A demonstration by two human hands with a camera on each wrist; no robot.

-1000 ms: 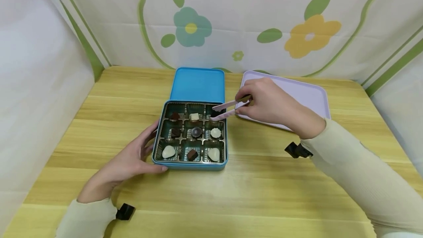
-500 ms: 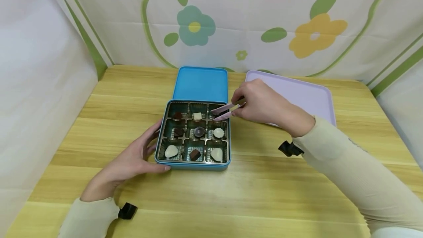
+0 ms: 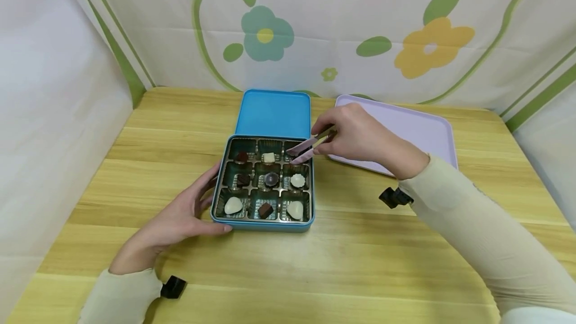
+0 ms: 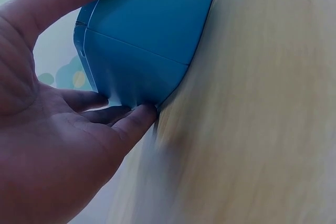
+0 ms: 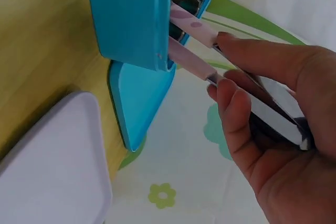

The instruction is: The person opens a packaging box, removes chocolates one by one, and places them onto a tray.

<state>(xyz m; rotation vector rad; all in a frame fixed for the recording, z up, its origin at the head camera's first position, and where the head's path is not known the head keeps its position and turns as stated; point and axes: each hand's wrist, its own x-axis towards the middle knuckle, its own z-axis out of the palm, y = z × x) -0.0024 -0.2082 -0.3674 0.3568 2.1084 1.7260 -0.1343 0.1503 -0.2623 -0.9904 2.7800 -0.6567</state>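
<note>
Nearest, the left hand (image 3: 180, 221) spreads wide around the near left corner of a square blue tin-like box (image 3: 265, 227), its thumb along the near wall and its other fingers against the left wall, holding it. Right of those fingers, a shiny divided insert (image 3: 279, 206) carries small white and brown chocolate-like pieces (image 3: 265, 210). Farther off, the right hand (image 3: 353, 131) pinches pale pink-tipped tongs with metal handles (image 3: 302, 157); their arms stand slightly apart, reaching from the fingertips into the far right compartment.

The step in hand seems to be lining up on a piece there; the next move likely calls for a gentle squeeze. Whether the tips touch anything, I cannot tell.

Beyond the right fingertips, to their left, lies a flat blue lid (image 3: 273, 113); behind and right, a pale purple rectangular tray (image 3: 423, 129).

The left wrist view alone shows fingertips low on the box wall; the right wrist view reveals the handles' join inside the palm, which the head view hides.
</note>
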